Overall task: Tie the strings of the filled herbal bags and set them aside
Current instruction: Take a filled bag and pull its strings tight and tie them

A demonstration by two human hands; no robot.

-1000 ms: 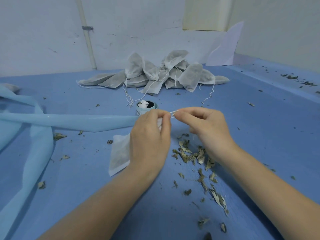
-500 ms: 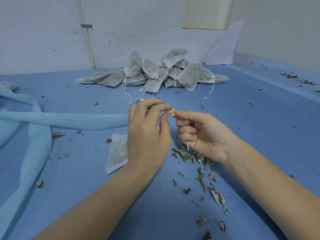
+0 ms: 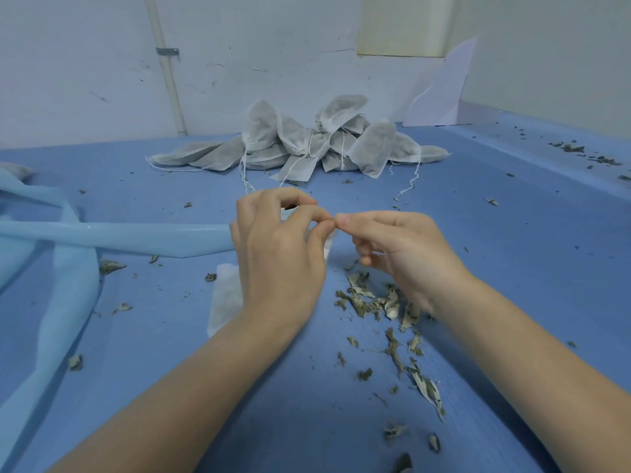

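Observation:
A white mesh herbal bag (image 3: 226, 303) lies on the blue surface, mostly hidden under my left hand (image 3: 278, 257). Only its lower left corner and a bit of its neck show. My left hand's thumb and forefinger pinch at the bag's string near the neck. My right hand (image 3: 399, 254) meets it fingertip to fingertip, fingers curled, pinching the same string. The string itself is hidden between the fingertips. A pile of filled, tied grey-white bags (image 3: 307, 141) with trailing strings sits at the back near the wall.
Loose dried herb leaves (image 3: 382, 305) are scattered below my right hand and toward the lower right. A light blue plastic sheet (image 3: 112, 235) stretches from the left edge to my left hand. A white wall and a pipe (image 3: 167, 70) close off the back.
The two hands have drawn together so their fingertips touch. The small string loop seen between them before is now hidden. The blue cup behind my left hand is covered.

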